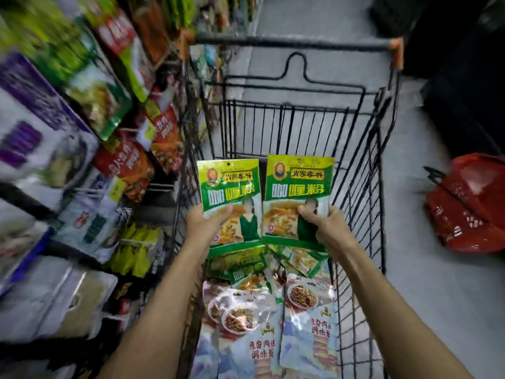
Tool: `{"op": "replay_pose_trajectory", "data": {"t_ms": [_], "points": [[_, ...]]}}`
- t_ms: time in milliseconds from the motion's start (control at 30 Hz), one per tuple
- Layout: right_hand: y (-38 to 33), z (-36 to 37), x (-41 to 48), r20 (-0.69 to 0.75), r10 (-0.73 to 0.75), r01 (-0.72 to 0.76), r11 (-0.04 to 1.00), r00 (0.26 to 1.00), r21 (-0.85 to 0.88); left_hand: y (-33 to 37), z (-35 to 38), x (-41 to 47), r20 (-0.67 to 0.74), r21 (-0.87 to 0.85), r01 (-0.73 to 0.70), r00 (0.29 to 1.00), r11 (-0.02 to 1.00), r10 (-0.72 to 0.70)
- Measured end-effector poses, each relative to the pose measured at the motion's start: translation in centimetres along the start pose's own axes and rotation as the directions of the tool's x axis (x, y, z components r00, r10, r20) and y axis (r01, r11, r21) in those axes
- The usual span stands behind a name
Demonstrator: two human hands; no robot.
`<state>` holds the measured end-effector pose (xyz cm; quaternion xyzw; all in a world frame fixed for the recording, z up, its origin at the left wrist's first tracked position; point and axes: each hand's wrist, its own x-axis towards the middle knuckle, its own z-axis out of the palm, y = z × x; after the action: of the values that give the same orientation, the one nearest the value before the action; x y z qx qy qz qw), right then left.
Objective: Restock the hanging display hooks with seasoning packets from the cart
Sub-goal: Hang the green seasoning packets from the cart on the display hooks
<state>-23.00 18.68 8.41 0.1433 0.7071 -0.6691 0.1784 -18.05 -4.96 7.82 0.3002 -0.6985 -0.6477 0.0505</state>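
Over the black wire cart (360, 165) I hold up two green and yellow seasoning packets side by side. My left hand (203, 224) grips the left packet (228, 187) by its lower left edge, thumb on the front. My right hand (326, 222) grips the right packet (297, 187) at its lower right, thumb on the front. More green packets (246, 262) lie in the cart below, with pale blue packets (308, 337) nearest me. The hanging display (123, 165) of packets on hooks runs along the left, blurred.
A red plastic bag (470, 203) lies on the grey floor (426, 283) right of the cart. The cart's handle bar (289, 42) is at the far end. Dark shapes stand at the upper right. The shelving presses close to the cart's left side.
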Motion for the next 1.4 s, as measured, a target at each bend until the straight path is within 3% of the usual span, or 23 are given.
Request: {"op": "replay_pose_trajectory", "data": {"t_ms": [133, 267, 400, 600, 900, 1033, 1233, 1400], "points": [[-6.7, 1.1, -4.2, 0.091, -0.116, 0.116, 0.993, 0.989, 0.007, 7.3, -4.3, -4.7, -0.11, -0.031, -0.204, 0.974, 0.979, 0.199], [-13.3, 3.7, -9.3, 0.246, -0.246, 0.257, 0.966, 0.938, -0.014, 14.0, -9.3, -10.9, -0.225, -0.033, -0.308, 0.929, 0.951, 0.293], [-19.1, 6.8, -15.3, 0.444, -0.367, 0.399, 0.917, 0.817, 0.022, 19.5, -15.2, -18.3, -0.41, 0.013, -0.443, 0.815, 0.896, 0.409], [-26.5, 12.5, -26.1, 0.652, -0.489, 0.498, 0.846, 0.579, 0.192, 25.2, -24.1, -32.3, -0.64, 0.148, -0.577, 0.563, 0.803, 0.522], [-29.8, 22.3, -44.5, 0.829, -0.544, 0.46, 0.773, 0.128, 0.436, 27.8, -34.1, -53.3, -0.829, 0.405, -0.543, 0.122, 0.736, 0.546], [-28.9, 26.5, -53.0, 0.853, -0.52, 0.42, 0.767, -0.033, 0.484, 27.3, -37.7, -61.9, -0.862, 0.45, -0.472, -0.007, 0.758, 0.508], [-26.1, 31.6, -63.8, 0.874, -0.467, 0.313, 0.816, -0.137, 0.485, 26.0, -42.5, -71.5, -0.861, 0.509, -0.366, -0.199, 0.779, 0.469], [-25.8, 33.8, -69.1, 0.891, -0.413, 0.323, 0.831, -0.189, 0.453, 24.8, -45.8, -75.5, -0.87, 0.49, -0.321, -0.232, 0.81, 0.434]]}}
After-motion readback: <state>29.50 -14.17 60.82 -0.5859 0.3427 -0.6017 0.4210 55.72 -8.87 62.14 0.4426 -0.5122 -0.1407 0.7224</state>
